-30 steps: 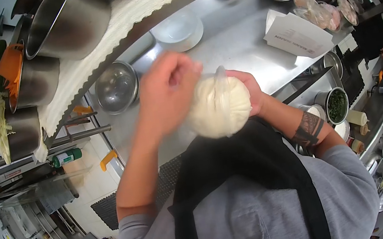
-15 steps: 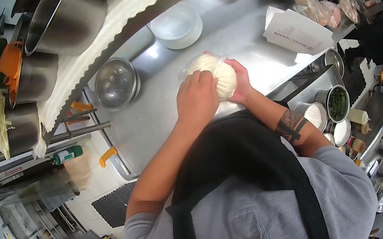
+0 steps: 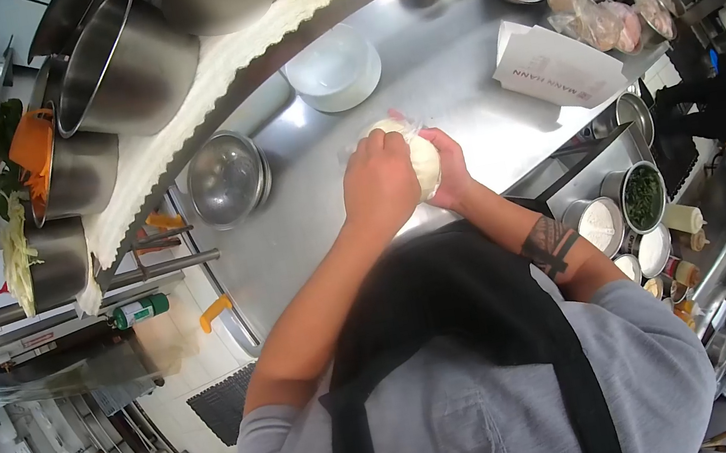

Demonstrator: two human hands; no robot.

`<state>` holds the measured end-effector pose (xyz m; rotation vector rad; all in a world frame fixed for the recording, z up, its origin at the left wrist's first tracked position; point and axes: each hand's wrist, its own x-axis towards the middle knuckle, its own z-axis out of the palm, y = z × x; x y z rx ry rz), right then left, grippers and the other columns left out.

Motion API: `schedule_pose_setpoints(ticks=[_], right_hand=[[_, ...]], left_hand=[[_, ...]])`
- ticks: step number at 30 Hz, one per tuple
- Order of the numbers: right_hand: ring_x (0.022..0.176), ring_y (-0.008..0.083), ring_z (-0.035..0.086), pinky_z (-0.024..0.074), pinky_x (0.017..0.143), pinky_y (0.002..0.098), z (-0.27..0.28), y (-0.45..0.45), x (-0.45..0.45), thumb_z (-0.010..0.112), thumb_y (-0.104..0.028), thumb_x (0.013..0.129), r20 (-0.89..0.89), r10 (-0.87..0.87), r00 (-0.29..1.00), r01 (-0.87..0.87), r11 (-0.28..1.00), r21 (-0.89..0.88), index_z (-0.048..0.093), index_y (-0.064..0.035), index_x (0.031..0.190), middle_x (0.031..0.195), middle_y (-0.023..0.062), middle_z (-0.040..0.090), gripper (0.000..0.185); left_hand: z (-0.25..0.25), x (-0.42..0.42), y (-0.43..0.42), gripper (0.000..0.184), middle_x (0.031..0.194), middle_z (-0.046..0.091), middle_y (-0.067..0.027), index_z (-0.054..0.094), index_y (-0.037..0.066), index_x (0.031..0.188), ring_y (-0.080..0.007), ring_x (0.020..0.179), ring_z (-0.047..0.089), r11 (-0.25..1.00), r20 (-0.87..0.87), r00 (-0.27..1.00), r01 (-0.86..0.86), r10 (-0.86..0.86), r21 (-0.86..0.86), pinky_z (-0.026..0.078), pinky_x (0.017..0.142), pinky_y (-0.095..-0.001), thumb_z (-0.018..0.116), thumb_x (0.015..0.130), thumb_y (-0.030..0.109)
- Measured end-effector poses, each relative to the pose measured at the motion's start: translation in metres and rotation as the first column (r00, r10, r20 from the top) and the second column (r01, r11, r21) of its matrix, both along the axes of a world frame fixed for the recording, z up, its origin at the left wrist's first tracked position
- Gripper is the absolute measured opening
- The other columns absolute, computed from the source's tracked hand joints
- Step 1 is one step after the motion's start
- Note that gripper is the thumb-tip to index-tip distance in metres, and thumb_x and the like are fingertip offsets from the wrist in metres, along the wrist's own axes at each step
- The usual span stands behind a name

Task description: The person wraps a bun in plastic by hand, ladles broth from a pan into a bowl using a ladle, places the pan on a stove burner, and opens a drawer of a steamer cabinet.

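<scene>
Both hands close around a pale, round bundle (image 3: 427,166), which sits over the table (image 3: 440,55) just in front of the black apron (image 3: 435,286). The left hand (image 3: 382,180) covers the bundle's left side, its fingers bent over the top; the right hand (image 3: 449,169) cups the opposite side, palm inward. Clear film appears to stick out near the fingertips — the detail is too small to be sure — and whether the bundle touches the table cannot be told.

Left of the bundle stand nested metal bowls (image 3: 219,172); beyond it, also to the left, is a stack of white bowls (image 3: 335,73). To its right and farther off lies folded white paper (image 3: 560,71) printed "MANN HANN". Well to the bundle's right — slightly nearer the person — is a pan of chopped greens (image 3: 644,199).
</scene>
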<state>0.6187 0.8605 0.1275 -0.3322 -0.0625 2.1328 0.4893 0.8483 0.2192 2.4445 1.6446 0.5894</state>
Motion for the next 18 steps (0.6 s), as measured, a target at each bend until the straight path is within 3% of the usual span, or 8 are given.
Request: schedule_pose_setpoints(ticks=[7, 9, 12, 14, 15, 17, 18], right_hand=[[0.126, 0.0314, 0.059, 0.0467, 0.109, 0.0456, -0.004, -0.004, -0.009, 0.035, -0.030, 0.104, 0.030, -0.083, 0.996, 0.084, 0.995, -0.046, 0.042, -0.0165, 0.153, 0.140, 0.0134, 0.059, 0.051], [0.126, 0.0320, 0.059, 0.0462, 0.110, 0.0461, 0.004, -0.008, -0.012, 0.036, -0.035, 0.107, 0.118, -0.144, 0.982, 0.153, 0.985, -0.076, 0.046, -0.0126, 0.149, 0.138, 0.0144, 0.060, 0.048], [0.125, 0.0334, 0.059, 0.0457, 0.110, 0.0466, -0.003, -0.006, -0.011, 0.036, -0.040, 0.109, 0.126, -0.074, 0.989, 0.086, 0.992, -0.095, 0.051, -0.0071, 0.143, 0.136, 0.0157, 0.062, 0.049], [0.123, 0.0340, 0.060, 0.0460, 0.109, 0.0468, -0.006, -0.004, -0.013, 0.035, -0.040, 0.109, 0.179, -0.075, 0.981, 0.103, 0.983, -0.151, 0.054, -0.0051, 0.139, 0.134, 0.0161, 0.063, 0.050], [0.122, 0.0346, 0.061, 0.0462, 0.109, 0.0471, -0.010, -0.006, -0.015, 0.033, -0.041, 0.110, 0.231, -0.073, 0.970, 0.125, 0.968, -0.218, 0.056, -0.0032, 0.136, 0.132, 0.0165, 0.064, 0.051], [0.121, 0.0344, 0.062, 0.0465, 0.109, 0.0473, -0.025, -0.008, -0.015, 0.033, -0.040, 0.110, 0.232, -0.049, 0.972, 0.103, 0.968, -0.227, 0.057, -0.0034, 0.134, 0.131, 0.0167, 0.064, 0.051], [0.120, 0.0342, 0.062, 0.0468, 0.108, 0.0476, -0.032, -0.002, -0.017, 0.033, -0.040, 0.110, 0.229, -0.026, 0.973, 0.082, 0.967, -0.240, 0.058, -0.0035, 0.133, 0.130, 0.0169, 0.065, 0.050]], left_hand=[[-0.003, 0.013, -0.017, 0.016, 0.094, 0.062, -0.0179, 0.057, 0.001, 0.091, -0.0359, 0.087, 0.062, 0.996, 0.120, 0.993, 0.030, -0.019, -0.089, 0.049, 0.085, -0.0465, 0.063, 0.077, 0.001], [-0.004, 0.013, -0.019, 0.015, 0.092, 0.062, -0.0180, 0.057, 0.001, 0.092, -0.0371, 0.087, 0.061, 0.994, 0.106, 0.994, 0.036, -0.025, -0.105, 0.048, 0.087, -0.0475, 0.063, 0.078, 0.001], [-0.008, 0.009, -0.016, 0.014, 0.092, 0.064, -0.0198, 0.055, 0.000, 0.091, -0.0402, 0.087, 0.063, 0.983, 0.126, 0.992, 0.042, -0.020, -0.179, 0.048, 0.085, -0.0493, 0.062, 0.079, 0.000], [-0.013, 0.008, -0.016, 0.011, 0.093, 0.066, -0.0235, 0.057, 0.000, 0.093, -0.0441, 0.089, 0.065, 0.944, 0.128, 0.989, -0.034, 0.080, -0.328, 0.050, 0.083, -0.0525, 0.062, 0.084, 0.005], [-0.015, 0.007, -0.016, 0.011, 0.093, 0.066, -0.0235, 0.057, 0.000, 0.093, -0.0441, 0.089, 0.065, 0.948, 0.130, 0.988, -0.037, 0.082, -0.316, 0.050, 0.083, -0.0525, 0.062, 0.084, 0.005], [-0.019, 0.005, -0.013, 0.013, 0.097, 0.067, -0.0286, 0.058, 0.000, 0.096, -0.0466, 0.092, 0.066, 0.898, 0.225, 0.955, -0.080, 0.194, -0.434, 0.051, 0.081, -0.0550, 0.061, 0.090, 0.011], [-0.045, 0.001, -0.013, 0.017, 0.099, 0.068, -0.0295, 0.059, 0.000, 0.099, -0.0465, 0.094, 0.066, 0.938, 0.225, 0.962, -0.072, 0.155, -0.338, 0.051, 0.082, -0.0551, 0.059, 0.094, 0.016]])
